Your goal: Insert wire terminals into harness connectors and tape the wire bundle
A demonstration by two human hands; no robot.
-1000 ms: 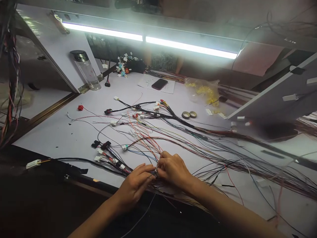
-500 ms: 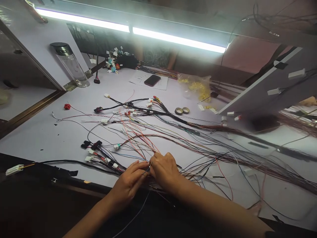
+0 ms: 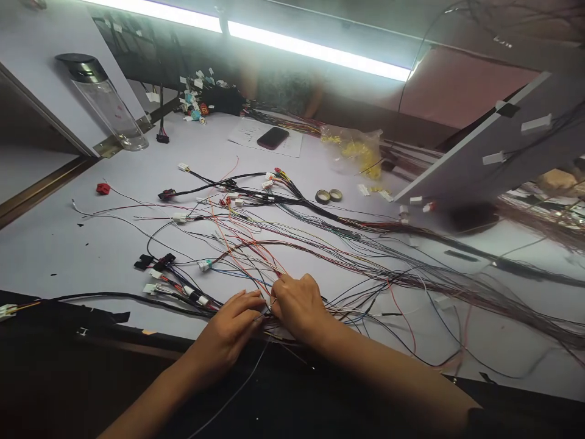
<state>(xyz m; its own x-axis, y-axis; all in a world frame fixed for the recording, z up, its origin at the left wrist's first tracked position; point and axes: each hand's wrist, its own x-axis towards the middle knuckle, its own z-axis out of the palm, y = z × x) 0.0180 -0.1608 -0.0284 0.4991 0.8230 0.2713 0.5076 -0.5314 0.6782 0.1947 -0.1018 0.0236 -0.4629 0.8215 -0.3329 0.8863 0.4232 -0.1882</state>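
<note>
Close together at the table's front edge, both hands work among thin wires. My left hand (image 3: 240,320) is closed, thumb and fingers pinching a small wire end. My right hand (image 3: 299,305) is closed too, its fingertips gripping wires right beside the left fingertips. What exactly lies between the fingertips is partly hidden. One loose grey wire (image 3: 237,390) hangs from there over the edge. Left of the hands are white connectors (image 3: 155,288) and black connectors (image 3: 163,262) on a harness. A white and green connector (image 3: 205,265) lies just behind them.
Wire bundles (image 3: 411,280) run off to the right. Farther back are two tape rolls (image 3: 329,195), a bag of yellow parts (image 3: 354,152), a phone (image 3: 273,138) on paper and a glass bottle (image 3: 105,107). An upright panel (image 3: 479,134) stands at the right. Another person's hand (image 3: 560,178) shows beyond.
The view has shifted, so the whole table appears a little farther left and up. Both hands stay together at the same wires, their fingertips slightly repositioned.
</note>
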